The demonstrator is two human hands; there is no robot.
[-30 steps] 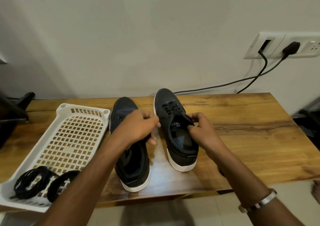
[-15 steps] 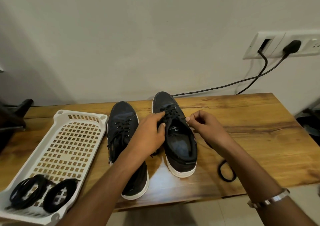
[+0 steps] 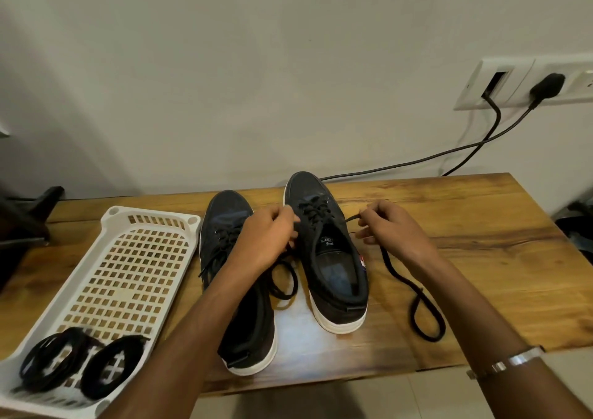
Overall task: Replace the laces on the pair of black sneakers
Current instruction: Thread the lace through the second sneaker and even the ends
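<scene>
Counter (image 3: 481,258): wooden top against a pale wall, carrying all items below.

Right shoe (image 3: 324,248): black, white sole, toe toward the wall, standing between the two hands. Lace still threaded through the upper eyelets.

Lace (image 3: 401,277): black, running from the right shoe's eyelets to the right hand, then trailing nearward across the counter in a loose loop beside that forearm. Another stretch of it loops on the counter between the two shoes, below the left hand.

Right hand (image 3: 390,229): just right of the right shoe, thumb and forefinger pinching the lace near its tip; remaining fingers loosely curled. A metal bangle (image 3: 510,361) sits on the wrist.

Left hand (image 3: 266,242): just left of the right shoe, over the gap between the shoes, fingers curled at the lacing. It appears to pinch the lace, though the fingertips are turned away from the camera.

Left shoe (image 3: 231,258): black, white sole, partly under the left forearm, laces slack but still in the eyelets.

Tray (image 3: 112,258): white perforated plastic, far left of the left hand. Two coiled black laces (image 3: 80,367) lie at its near end.

Wall socket (image 3: 526,85): beyond the right hand, with two black cables plugged in.
</scene>
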